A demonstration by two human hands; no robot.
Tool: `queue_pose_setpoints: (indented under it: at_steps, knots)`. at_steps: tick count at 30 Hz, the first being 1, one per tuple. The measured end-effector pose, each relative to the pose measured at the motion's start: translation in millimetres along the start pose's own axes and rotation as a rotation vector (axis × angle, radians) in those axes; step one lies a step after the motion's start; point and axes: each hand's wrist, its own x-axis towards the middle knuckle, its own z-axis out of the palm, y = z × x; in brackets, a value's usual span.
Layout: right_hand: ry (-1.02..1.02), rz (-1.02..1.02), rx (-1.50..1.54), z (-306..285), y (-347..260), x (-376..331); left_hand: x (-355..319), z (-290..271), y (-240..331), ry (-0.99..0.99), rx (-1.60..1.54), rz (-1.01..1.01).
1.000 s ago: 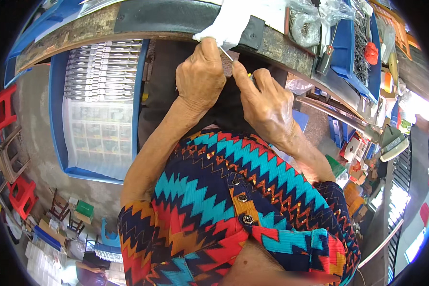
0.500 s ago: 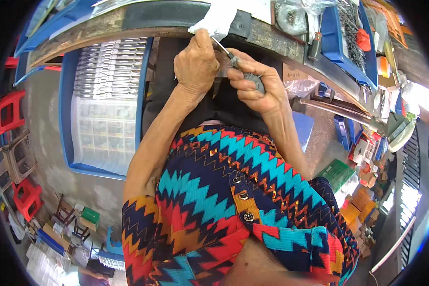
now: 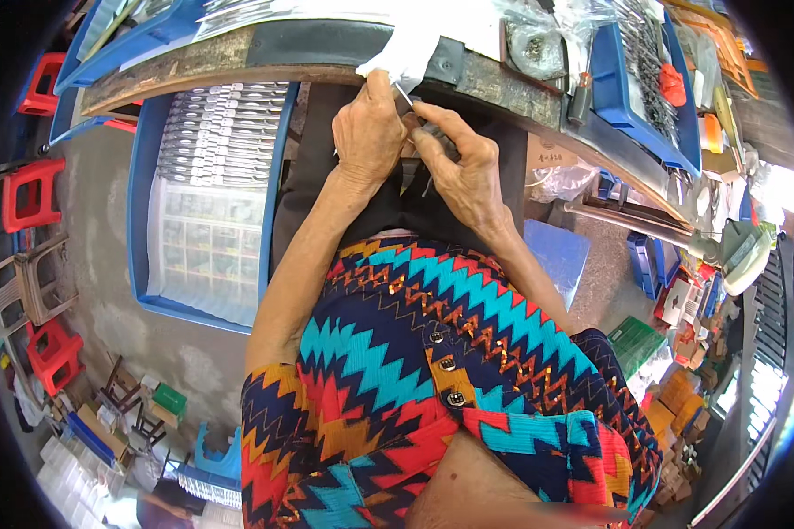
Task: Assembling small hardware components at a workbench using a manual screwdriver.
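Observation:
At the bench edge, my left hand (image 3: 369, 132) is closed, its thumb and fingertips against a white cloth (image 3: 406, 48); anything inside the fist is hidden. A slim pale metal rod (image 3: 403, 92) slants out beside those fingertips. My right hand (image 3: 463, 172) is closed just to the right, with the index fingertip at the rod's lower end. Its other fingers curl under, and the rod's grey grip is mostly out of sight behind them. Both hands are above a dark apron (image 3: 313, 176) on my lap.
The worn wooden bench edge (image 3: 176, 75) crosses in front. At left is a blue tray (image 3: 141, 264) with rows of slim metal instruments. A screwdriver (image 3: 580, 101) lies right on the bench, beside a blue bin (image 3: 622, 106) of dark thin parts. Red stools (image 3: 33, 194) stand far left.
My right hand has turned over and its index finger has stretched toward the rod. The grey grip, plain before, is now mostly hidden. My left hand stays by the cloth.

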Motion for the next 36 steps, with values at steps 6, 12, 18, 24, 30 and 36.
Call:
queue_pose_setpoints:
  at_steps: [6,12,18,24,30,36]
  knots:
    - [-0.070,0.304,0.213,-6.7,-9.8,0.5,-1.8,1.6,5.2,0.056,0.002,-0.010]
    - [-0.096,0.617,0.546,-16.2,-21.1,4.1,-4.5,3.9,7.1,0.120,0.013,0.005]
    - [-0.107,0.825,0.869,-22.0,-21.4,11.0,-2.9,5.4,6.4,0.147,0.019,0.012]
    - [-0.333,0.927,1.533,-23.0,8.8,11.0,0.6,3.2,9.2,0.172,0.010,0.021]
    - [-0.303,0.726,1.132,-21.9,6.6,4.7,-1.3,-4.3,3.3,0.014,-0.037,-0.045]
    - [-0.340,0.629,1.210,-26.0,23.2,-15.8,5.9,-20.3,-0.6,-0.156,-0.166,-0.105]
